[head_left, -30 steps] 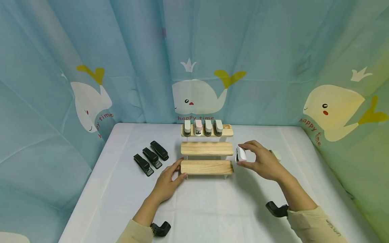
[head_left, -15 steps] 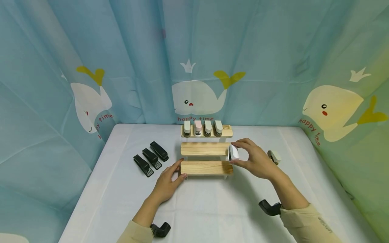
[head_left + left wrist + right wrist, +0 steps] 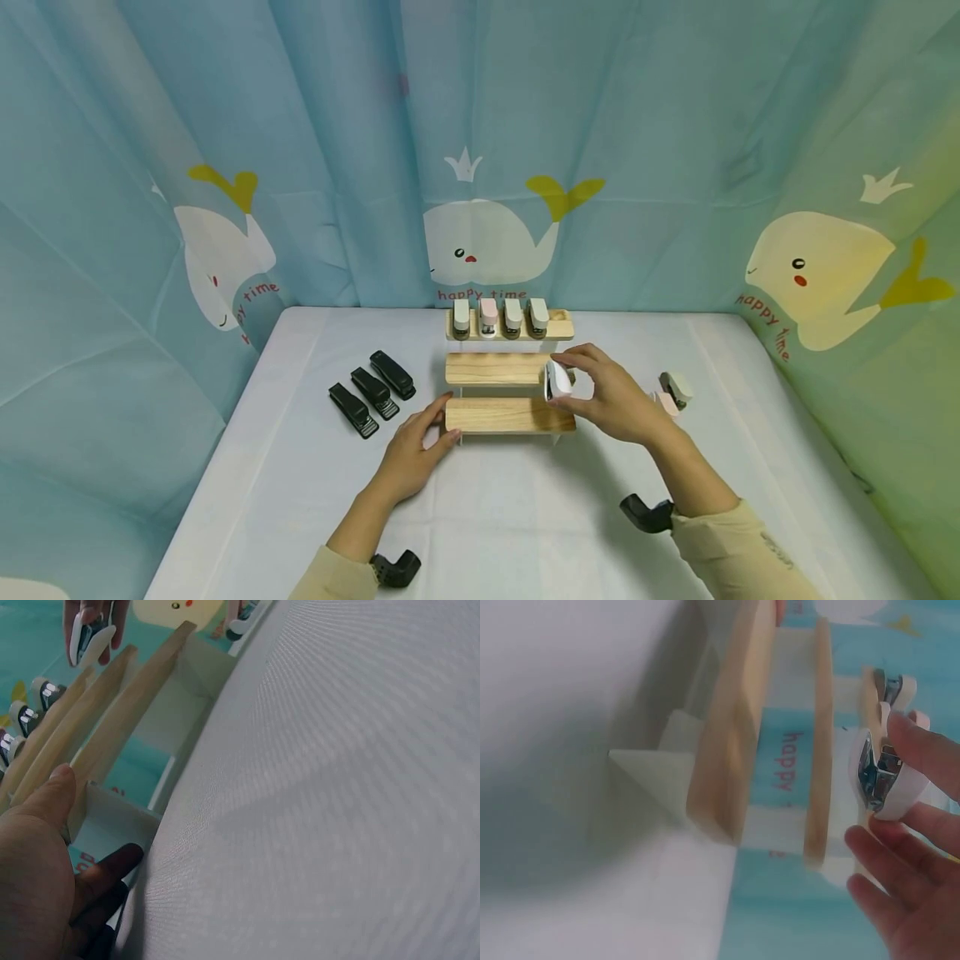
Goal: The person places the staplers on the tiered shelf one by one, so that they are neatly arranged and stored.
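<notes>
A three-tier wooden display rack (image 3: 511,415) stands mid-table. My left hand (image 3: 408,457) holds its left end, with a thumb at the lowest board's edge in the left wrist view and the other fingers beside the pale side panel. My right hand (image 3: 613,403) pinches a small white stapler (image 3: 557,381) between thumb and fingers, in front of the right end of the middle board (image 3: 495,368). In the right wrist view this stapler (image 3: 904,791) shows metal parts between its white shells. Several small staplers (image 3: 513,318) in pale colours and pink line the top board.
Left of the rack, three black staplers (image 3: 372,392) lie slanted on the white table (image 3: 480,525). Beyond my right hand lie a pale green small stapler (image 3: 677,388) and a partly hidden pink one (image 3: 666,403). A blue whale-print curtain (image 3: 360,167) hangs behind the table.
My right hand has moved left with the white stapler, from beside the rack to over the right end of its boards. The pink stapler has come into view. My left hand stays put.
</notes>
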A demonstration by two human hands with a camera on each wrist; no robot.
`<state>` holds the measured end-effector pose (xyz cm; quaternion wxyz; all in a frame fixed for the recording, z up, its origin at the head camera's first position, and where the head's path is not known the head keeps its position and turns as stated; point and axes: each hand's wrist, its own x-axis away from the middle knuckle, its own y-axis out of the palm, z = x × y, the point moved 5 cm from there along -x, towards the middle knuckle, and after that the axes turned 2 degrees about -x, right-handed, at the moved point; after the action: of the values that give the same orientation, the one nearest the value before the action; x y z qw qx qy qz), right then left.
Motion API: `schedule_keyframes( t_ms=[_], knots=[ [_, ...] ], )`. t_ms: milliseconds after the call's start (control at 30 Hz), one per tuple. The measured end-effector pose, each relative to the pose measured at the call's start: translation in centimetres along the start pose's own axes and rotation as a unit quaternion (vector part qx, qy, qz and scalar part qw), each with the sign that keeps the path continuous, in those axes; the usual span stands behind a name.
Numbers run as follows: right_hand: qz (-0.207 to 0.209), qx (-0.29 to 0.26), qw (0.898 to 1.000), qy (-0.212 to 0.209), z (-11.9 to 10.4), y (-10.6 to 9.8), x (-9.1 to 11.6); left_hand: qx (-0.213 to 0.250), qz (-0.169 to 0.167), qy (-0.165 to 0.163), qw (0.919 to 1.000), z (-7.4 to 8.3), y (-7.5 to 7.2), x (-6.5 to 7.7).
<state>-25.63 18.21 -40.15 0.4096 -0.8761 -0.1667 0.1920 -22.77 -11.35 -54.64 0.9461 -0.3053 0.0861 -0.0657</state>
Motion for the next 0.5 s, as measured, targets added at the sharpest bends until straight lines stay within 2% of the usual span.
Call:
schedule_keyframes(
  t_ms=[500],
  knots=[
    [-0.021, -0.026, 0.999, -0.010, -1.0, 1.7, -1.2, 0.001, 0.002, 0.002, 1.0000, -0.1, 0.0, 0.0]
  ],
)
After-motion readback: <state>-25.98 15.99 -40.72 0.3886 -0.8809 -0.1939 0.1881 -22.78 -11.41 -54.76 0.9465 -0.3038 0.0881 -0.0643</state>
